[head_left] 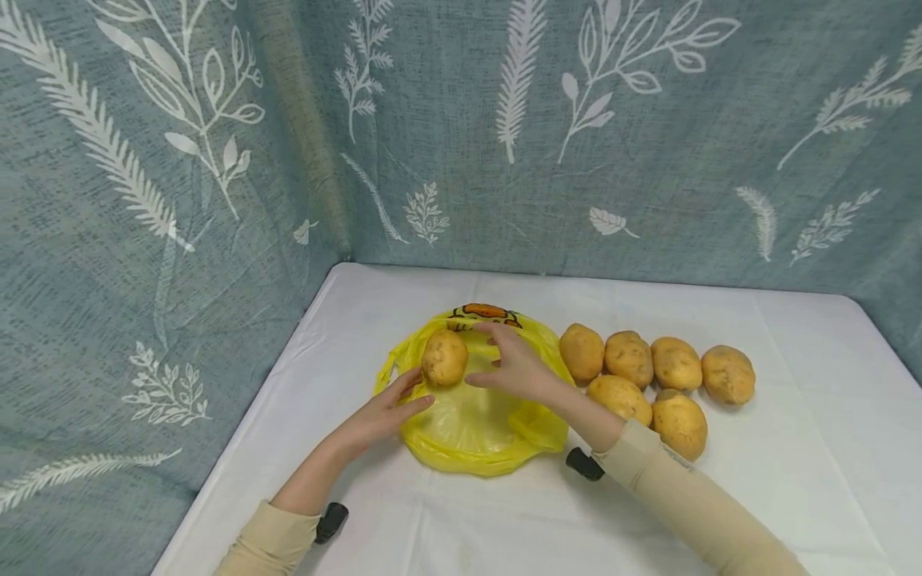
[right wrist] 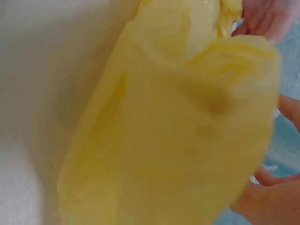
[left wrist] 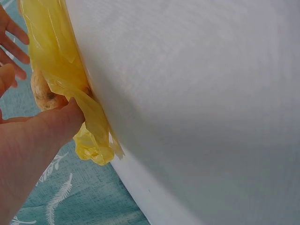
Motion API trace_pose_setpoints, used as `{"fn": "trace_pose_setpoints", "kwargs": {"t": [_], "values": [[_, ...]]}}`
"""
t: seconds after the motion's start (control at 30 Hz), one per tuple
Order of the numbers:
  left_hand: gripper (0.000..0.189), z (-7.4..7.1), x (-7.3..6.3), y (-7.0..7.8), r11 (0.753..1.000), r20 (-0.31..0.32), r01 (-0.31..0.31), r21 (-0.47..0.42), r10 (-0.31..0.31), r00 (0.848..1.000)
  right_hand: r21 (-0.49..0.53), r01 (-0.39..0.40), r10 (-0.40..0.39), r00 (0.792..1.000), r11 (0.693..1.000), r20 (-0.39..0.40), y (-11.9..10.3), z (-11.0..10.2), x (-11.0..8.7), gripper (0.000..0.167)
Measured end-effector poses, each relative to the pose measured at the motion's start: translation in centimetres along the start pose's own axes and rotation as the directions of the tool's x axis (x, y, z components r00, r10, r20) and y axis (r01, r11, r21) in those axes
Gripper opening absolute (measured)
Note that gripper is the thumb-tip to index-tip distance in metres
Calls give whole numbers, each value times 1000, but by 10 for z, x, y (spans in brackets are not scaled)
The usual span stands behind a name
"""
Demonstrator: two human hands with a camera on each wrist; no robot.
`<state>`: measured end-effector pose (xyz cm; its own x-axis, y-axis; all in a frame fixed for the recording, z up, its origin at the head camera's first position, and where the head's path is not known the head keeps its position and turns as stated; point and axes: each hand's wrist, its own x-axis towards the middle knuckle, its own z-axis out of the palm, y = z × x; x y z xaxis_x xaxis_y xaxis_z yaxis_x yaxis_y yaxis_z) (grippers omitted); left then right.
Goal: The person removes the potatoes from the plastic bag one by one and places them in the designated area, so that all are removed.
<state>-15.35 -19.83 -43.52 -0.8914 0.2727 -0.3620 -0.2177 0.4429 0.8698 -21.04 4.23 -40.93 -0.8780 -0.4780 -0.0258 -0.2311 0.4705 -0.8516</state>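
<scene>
A yellow plastic bag (head_left: 461, 436) lies spread with its mouth facing up on the white table. One potato (head_left: 444, 358) sits in its left part; the left wrist view shows the same potato (left wrist: 41, 91) behind the bag's edge. My left hand (head_left: 378, 420) is at the bag's left rim, fingers beside the potato and thumb extended over the plastic. Over the bag's middle is my right hand (head_left: 520, 368), fingers spread and apart, nothing between them. In the right wrist view, yellow plastic (right wrist: 178, 126) covers much of the right hand.
Several potatoes (head_left: 677, 364) lie in two rows right of the bag, some of them beneath or beside the right forearm. A blue-green curtain (head_left: 446, 200) with white leaf prints hangs behind the white table (head_left: 807, 448) and along its left side.
</scene>
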Motion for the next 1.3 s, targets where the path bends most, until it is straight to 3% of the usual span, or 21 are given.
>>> {"fn": "trace_pose_setpoints", "kwargs": {"t": [0.27,0.47,0.7,1.07,1.3], "values": [[78,0,2,-1,1000,5,-14,-12,14,1000,-36,-12,12,1000,999,23,3,9,11,79],[77,0,2,-1,1000,10,-17,-15,18,1000,-124,32,-30,999,992,24,5,19,22,82],[77,0,1,-1,1000,13,-25,-15,25,1000,-137,68,-66,998,988,21,8,31,31,86],[78,0,1,-2,1000,11,-23,-5,23,1000,-187,-2,11,999,982,48,5,37,37,92],[78,1,1,-1,1000,8,-16,-1,16,1000,-204,12,-3,999,979,44,6,37,37,90]]}}
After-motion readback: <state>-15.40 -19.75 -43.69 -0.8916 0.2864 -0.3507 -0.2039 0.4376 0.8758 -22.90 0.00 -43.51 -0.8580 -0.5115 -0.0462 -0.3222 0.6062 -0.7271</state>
